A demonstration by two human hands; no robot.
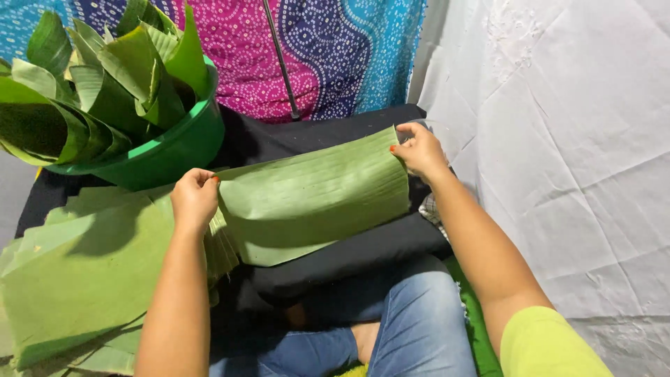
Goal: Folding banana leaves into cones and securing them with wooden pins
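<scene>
Knees: a person's legs in blue jeans (412,321) filled the frame at 6 o'clock, folded under a black cloth (349,255).
Left hand: the left hand (194,199) sat near centre, a little toward 9 o'clock, fingers curled shut, pinching the left end of a banana leaf sheet (314,195).
Right hand: the right hand (419,150) reached toward 2 o'clock, thumb and fingers closed on the sheet's upper right corner.
Leaf sheet: it was stretched flat between both hands, across the black cloth over the lap, at centre.
Leaf stack: a pile of flat leaf pieces (84,272) lay at 8 o'clock, just beside the left forearm.
Basin: a green plastic basin (174,150) stood at 10 o'clock, packed with curled, rolled banana leaves (91,77) rising above its rim.
Backdrop: dotted pink and blue fabric (314,49) hung at 12 o'clock; a white sheet (572,139) covered 3 o'clock.
</scene>
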